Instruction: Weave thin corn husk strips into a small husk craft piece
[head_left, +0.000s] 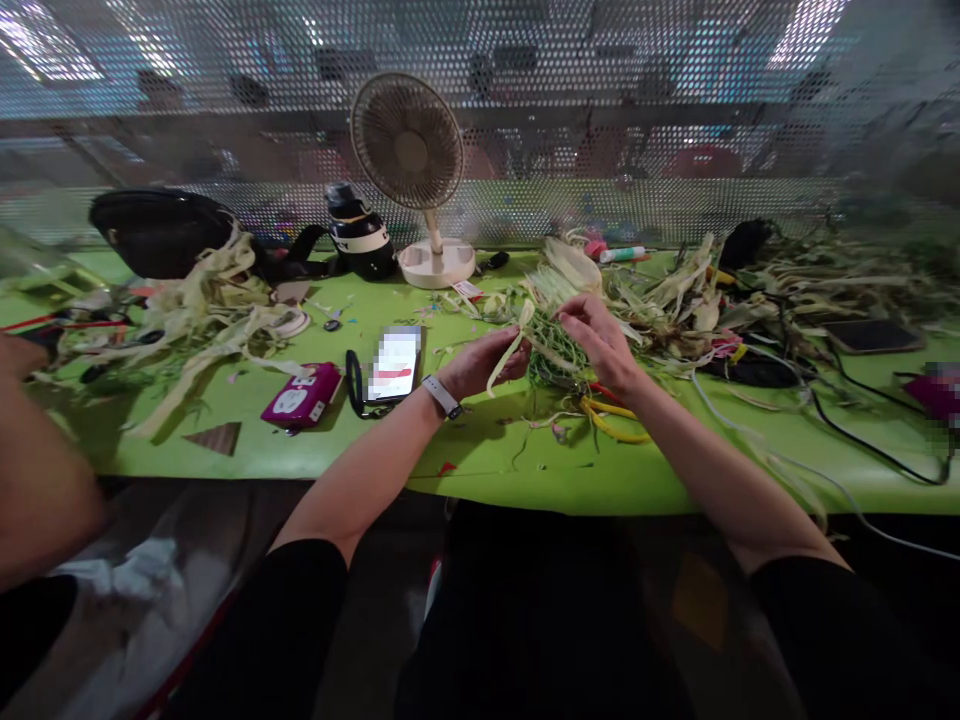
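Observation:
My left hand (484, 362) is closed round a pale corn husk strip (508, 358), whose ends stick up and hang down past the fingers. My right hand (600, 340) is a little to the right, with thumb and forefinger pinched together; whatever lies between them is too small to make out. Below and behind both hands is a tangle of green stringy stems (559, 350). Long pale husks (574, 270) lie just beyond it. Yellow-handled scissors (616, 420) rest beside my right wrist, partly covered by the stems.
A fan (437, 262), a black bottle (364, 235) and a black bag (161, 230) stand at the back. Left lie a phone (395, 365), a magenta device (301, 397) and husks (217, 290). Right are more husks (697, 310) and cables (847, 420). Another person's arm (45, 470) reaches in left.

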